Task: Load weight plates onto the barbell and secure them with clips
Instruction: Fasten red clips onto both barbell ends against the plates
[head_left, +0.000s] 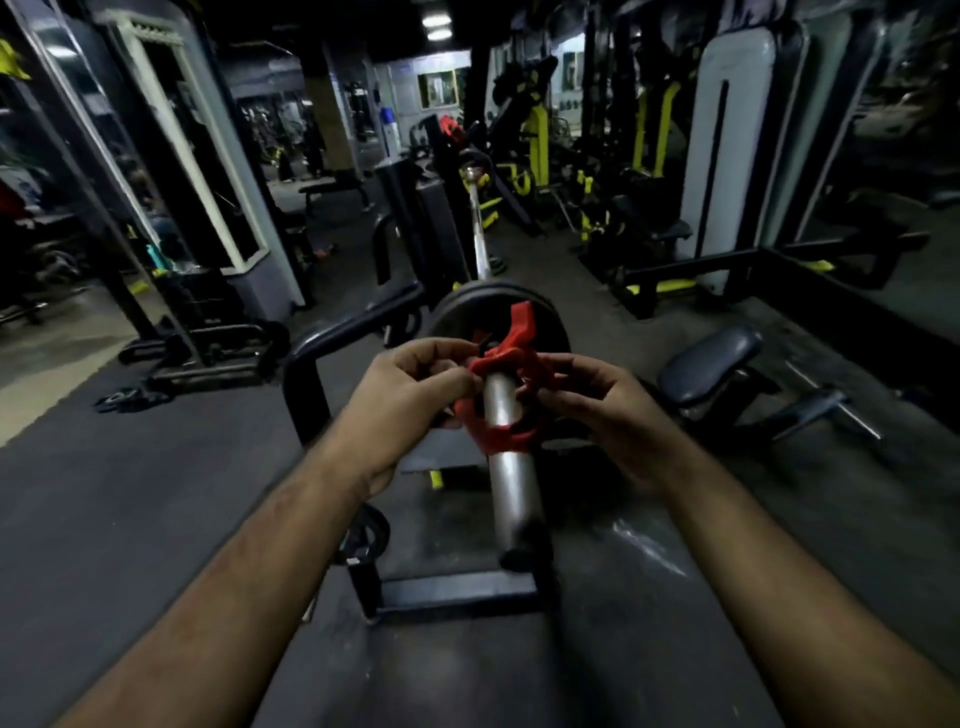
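A steel barbell sleeve (511, 488) points toward me from the middle of the view. A black weight plate (467, 312) sits on it further along. A red clip (506, 434) rings the sleeve between the plate and the sleeve's end, its lever (521, 318) standing up and open. My left hand (410, 395) pinches the clip's left side. My right hand (597, 410) grips its right side. Both hands flank the sleeve. The bar's long shaft (475, 218) runs away toward the far rack.
A black bench frame (311, 364) curves just left of the sleeve, with its base bar (457, 590) on the floor below. A small plate (371, 535) hangs low on the frame. A padded seat (709, 364) stands to the right. Machines line both sides.
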